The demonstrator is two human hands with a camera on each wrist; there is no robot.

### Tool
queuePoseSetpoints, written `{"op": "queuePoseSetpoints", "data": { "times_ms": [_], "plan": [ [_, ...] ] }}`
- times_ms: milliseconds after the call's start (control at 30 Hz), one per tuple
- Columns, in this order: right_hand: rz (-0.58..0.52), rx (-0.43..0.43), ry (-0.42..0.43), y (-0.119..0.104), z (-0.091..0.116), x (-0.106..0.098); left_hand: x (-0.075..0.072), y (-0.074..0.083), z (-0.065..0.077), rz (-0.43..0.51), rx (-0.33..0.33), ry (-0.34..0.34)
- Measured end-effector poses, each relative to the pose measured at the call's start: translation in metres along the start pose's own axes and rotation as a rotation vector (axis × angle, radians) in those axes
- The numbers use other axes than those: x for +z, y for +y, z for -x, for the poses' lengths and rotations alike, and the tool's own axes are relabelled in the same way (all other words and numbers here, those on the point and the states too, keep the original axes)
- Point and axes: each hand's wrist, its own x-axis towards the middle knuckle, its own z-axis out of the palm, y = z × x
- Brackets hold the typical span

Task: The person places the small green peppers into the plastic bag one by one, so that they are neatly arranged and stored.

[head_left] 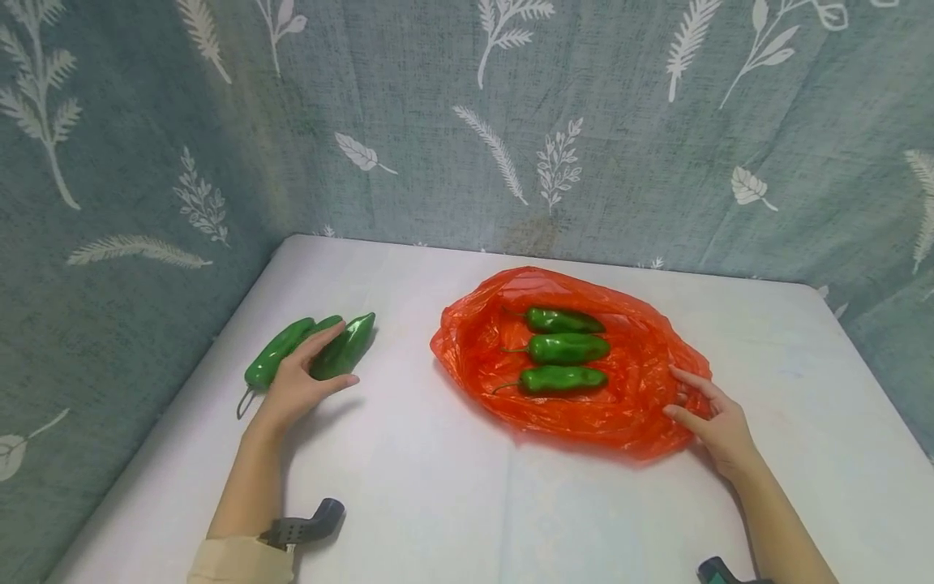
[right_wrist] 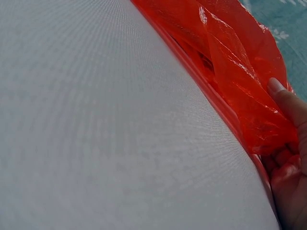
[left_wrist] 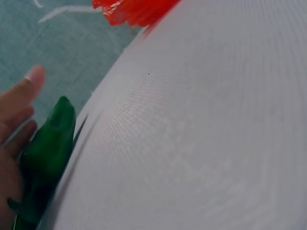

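Left hand [head_left: 306, 377] partly hides green peppers [head_left: 353, 345] on left of table [head_left: 438, 503]; middle one hard to make out. Left wrist view crops pepper and red bag [head_left: 642, 405]. Only head view shows three bagged peppers [head_left: 567, 349]. Left thumb and fingers spread apart, contact unclear. Right hand [head_left: 718, 430] holds bag's right rim, fingers curled.

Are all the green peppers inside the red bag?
No, only three peppers lie in the red bag; other peppers lie on the white table by the left hand.
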Motion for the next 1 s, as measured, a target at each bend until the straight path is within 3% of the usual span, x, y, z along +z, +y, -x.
{"op": "queuePoseSetpoints", "data": {
  "times_ms": [167,400,1000],
  "plan": [
    [0.009,0.006,0.002,0.000,0.002,-0.002,0.010,-0.008,-0.002,-0.050,-0.056,-0.022],
    [-0.013,-0.016,0.001,0.000,0.002,0.000,0.016,-0.014,-0.003,-0.114,-0.131,-0.003],
    [-0.015,-0.030,-0.004,0.003,0.000,0.001,0.015,-0.018,-0.001,-0.081,-0.113,-0.011]
  ]
}}
